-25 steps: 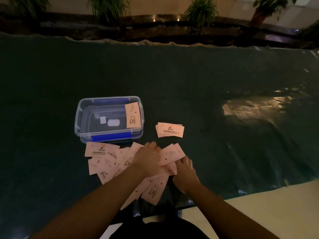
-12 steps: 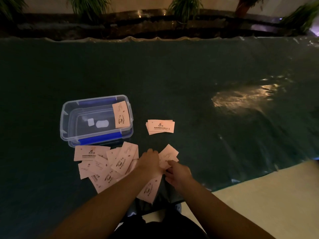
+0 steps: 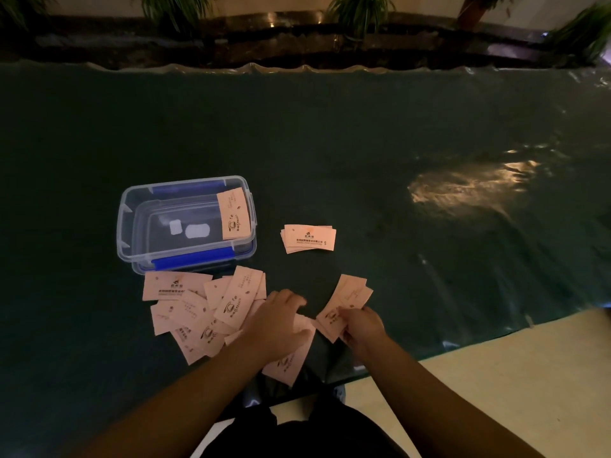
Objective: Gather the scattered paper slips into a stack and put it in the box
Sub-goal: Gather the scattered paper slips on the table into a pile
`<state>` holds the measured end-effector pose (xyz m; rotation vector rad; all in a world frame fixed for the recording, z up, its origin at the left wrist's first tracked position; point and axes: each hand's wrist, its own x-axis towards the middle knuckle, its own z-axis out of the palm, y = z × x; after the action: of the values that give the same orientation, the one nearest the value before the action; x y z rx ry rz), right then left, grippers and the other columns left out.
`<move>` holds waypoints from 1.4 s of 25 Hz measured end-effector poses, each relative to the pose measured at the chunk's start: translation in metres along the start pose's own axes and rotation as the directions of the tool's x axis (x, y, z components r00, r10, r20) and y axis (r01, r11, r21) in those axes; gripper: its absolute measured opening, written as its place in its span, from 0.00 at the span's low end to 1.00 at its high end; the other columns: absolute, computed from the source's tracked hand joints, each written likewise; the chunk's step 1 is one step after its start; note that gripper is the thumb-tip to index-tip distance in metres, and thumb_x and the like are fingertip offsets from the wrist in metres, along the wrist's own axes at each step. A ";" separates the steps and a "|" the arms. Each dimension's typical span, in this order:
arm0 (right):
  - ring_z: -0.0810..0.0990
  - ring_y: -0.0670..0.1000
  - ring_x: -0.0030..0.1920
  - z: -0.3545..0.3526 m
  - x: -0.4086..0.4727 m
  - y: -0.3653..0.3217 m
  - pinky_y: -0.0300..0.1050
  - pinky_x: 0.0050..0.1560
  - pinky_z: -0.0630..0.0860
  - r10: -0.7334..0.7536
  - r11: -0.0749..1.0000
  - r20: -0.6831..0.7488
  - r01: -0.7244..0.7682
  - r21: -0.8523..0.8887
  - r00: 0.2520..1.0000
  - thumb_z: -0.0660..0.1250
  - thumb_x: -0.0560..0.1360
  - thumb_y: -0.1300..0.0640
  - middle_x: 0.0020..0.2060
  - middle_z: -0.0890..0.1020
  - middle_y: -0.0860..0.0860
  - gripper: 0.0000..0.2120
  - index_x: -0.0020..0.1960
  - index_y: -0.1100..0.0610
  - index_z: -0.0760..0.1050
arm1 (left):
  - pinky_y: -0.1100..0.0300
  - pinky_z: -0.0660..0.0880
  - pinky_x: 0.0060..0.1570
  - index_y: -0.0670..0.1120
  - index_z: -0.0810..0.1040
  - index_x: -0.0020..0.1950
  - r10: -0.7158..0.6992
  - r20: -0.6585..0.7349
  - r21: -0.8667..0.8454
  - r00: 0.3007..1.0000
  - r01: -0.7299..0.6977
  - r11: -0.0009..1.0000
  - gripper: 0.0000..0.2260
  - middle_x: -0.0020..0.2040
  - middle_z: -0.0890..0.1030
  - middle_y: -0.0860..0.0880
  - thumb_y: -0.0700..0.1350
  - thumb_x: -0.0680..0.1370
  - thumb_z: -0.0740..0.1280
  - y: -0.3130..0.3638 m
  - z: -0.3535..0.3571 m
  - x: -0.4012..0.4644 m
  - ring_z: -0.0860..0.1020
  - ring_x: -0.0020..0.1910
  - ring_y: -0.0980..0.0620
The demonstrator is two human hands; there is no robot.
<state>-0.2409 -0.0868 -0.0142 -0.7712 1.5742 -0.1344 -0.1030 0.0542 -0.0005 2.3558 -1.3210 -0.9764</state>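
Pale pink paper slips lie scattered on the dark green table, just in front of a clear plastic box with blue clips. One slip leans inside the box at its right end. A small neat stack of slips rests to the right of the box. My left hand lies palm down on the right side of the scattered slips. My right hand pinches a few slips fanned up and away from the pile.
The box stands on its lid. The table's near edge runs diagonally at the lower right, with pale floor beyond. A dark ledge with plants lines the far side. A bright light reflection shows on the right.
My right hand has drawn a few slips out of the pile and moved them to the right. My left hand stays on the pile. The camera shifted slightly.
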 end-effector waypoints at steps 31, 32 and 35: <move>0.84 0.60 0.54 0.020 -0.072 0.086 0.56 0.53 0.84 -0.030 0.992 0.103 0.042 -0.115 0.994 0.67 0.83 0.67 0.58 0.85 0.61 0.06 0.59 0.61 0.78 | 0.44 0.68 0.67 0.48 0.70 0.74 0.034 -0.062 0.575 0.997 0.007 0.818 0.21 0.73 0.70 0.43 0.53 0.82 0.62 -0.022 0.020 -0.099 0.68 0.70 0.43; 0.85 0.57 0.49 0.023 -0.072 0.085 0.51 0.45 0.84 -0.048 0.983 0.065 0.059 -0.177 0.997 0.68 0.82 0.65 0.54 0.86 0.59 0.04 0.57 0.60 0.79 | 0.44 0.68 0.67 0.47 0.71 0.73 0.038 -0.059 0.586 0.998 0.004 0.810 0.21 0.71 0.71 0.43 0.53 0.81 0.63 -0.022 0.020 -0.095 0.69 0.69 0.43; 0.83 0.50 0.38 0.031 -0.074 0.085 0.41 0.28 0.77 -0.096 0.953 -0.027 0.084 -0.292 0.995 0.69 0.81 0.60 0.43 0.85 0.53 0.02 0.51 0.55 0.80 | 0.45 0.69 0.64 0.45 0.74 0.67 -0.008 -0.085 0.538 0.996 0.053 0.841 0.21 0.66 0.74 0.44 0.56 0.79 0.65 -0.021 0.023 -0.088 0.70 0.65 0.44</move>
<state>-0.2490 0.0293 -0.0009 -1.0763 1.6182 0.0166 -0.1359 0.1409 0.0090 2.7888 -1.7087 -0.5475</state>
